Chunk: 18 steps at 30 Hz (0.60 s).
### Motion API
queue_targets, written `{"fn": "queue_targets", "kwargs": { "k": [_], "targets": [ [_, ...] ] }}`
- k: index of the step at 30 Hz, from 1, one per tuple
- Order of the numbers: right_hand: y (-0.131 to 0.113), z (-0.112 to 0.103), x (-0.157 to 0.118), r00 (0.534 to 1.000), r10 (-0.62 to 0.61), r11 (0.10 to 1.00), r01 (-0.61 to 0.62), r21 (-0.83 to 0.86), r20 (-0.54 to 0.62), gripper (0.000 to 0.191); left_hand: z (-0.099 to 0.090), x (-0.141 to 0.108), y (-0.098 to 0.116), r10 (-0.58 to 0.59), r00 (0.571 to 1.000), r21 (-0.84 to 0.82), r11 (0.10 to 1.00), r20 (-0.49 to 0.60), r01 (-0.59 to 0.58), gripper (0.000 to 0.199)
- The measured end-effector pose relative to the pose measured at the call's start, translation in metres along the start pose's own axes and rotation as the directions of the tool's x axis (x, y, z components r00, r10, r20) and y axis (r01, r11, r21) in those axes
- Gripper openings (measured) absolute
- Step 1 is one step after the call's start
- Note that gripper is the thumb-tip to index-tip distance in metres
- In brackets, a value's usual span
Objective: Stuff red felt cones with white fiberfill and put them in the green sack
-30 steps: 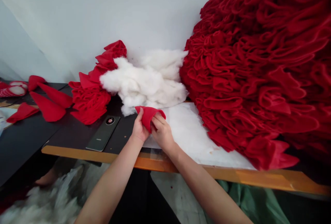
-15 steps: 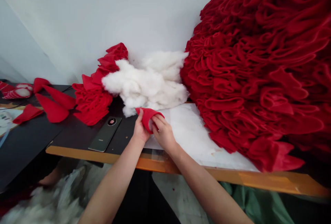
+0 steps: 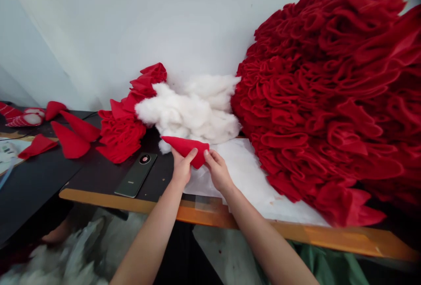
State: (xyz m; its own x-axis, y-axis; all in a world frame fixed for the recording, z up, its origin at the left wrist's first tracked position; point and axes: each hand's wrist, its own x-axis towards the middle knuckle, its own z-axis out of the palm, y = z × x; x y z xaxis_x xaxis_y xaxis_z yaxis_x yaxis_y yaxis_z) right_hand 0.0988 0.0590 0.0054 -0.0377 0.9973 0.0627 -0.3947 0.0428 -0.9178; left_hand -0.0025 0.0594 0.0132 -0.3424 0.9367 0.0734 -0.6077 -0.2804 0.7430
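Your left hand [image 3: 182, 166] and right hand [image 3: 219, 172] stand slightly apart, both clamped on a red felt cone [image 3: 187, 149]. Your left thumb presses against its lower edge, your right fingertips [image 3: 210, 156] pinch near its wide end, and its point aims left, lying flat across the air above the table's edge of the stuffing. Just behind it sits a mound of white polyester fibrefill [image 3: 187, 109], and under your right hand spreads a white sheet [image 3: 250, 179]. To your left, a dark smartphone [image 3: 135, 175] lies face down on the black tabletop [image 3: 88, 175], its round camera module showing (any lettering on its back is too small to read). Beyond it are a ruffled red felt heap [image 3: 121, 131] and loose red felt cones [image 3: 70, 140]. A far larger ruffled red felt mass [image 3: 315, 101] rises on your right. A printed sheet [image 3: 9, 153] sits far left, its writing unreadable.
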Motion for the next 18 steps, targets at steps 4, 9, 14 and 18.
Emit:
{"fn": "queue_targets", "kwargs": {
  "k": [4, 9, 14, 18],
  "targets": [
    [0.001, -0.003, 0.003, 0.978, 0.208, 0.966, -0.204, 0.162, -0.007, 0.033, -0.002, 0.000, -0.001, 0.020, 0.990, 0.136, 0.990, 0.137, -0.039, 0.077],
    [0.011, -0.014, 0.012, 0.974, 0.210, 0.976, -0.204, 0.074, -0.080, 0.022, -0.008, 0.004, -0.001, 0.103, 0.982, 0.370, 0.916, 0.160, -0.156, 0.077],
    [0.012, -0.022, 0.019, 0.966, -0.058, 0.995, 0.036, -0.091, -0.252, 0.025, -0.013, 0.004, -0.008, 0.038, 0.954, 0.659, 0.715, 0.297, -0.233, 0.092],
    [0.012, -0.021, 0.022, 0.989, -0.149, 0.981, 0.145, -0.127, -0.024, 0.046, -0.015, 0.002, -0.014, -0.078, 0.935, 0.772, 0.590, 0.346, -0.236, 0.110]
  ]
}}
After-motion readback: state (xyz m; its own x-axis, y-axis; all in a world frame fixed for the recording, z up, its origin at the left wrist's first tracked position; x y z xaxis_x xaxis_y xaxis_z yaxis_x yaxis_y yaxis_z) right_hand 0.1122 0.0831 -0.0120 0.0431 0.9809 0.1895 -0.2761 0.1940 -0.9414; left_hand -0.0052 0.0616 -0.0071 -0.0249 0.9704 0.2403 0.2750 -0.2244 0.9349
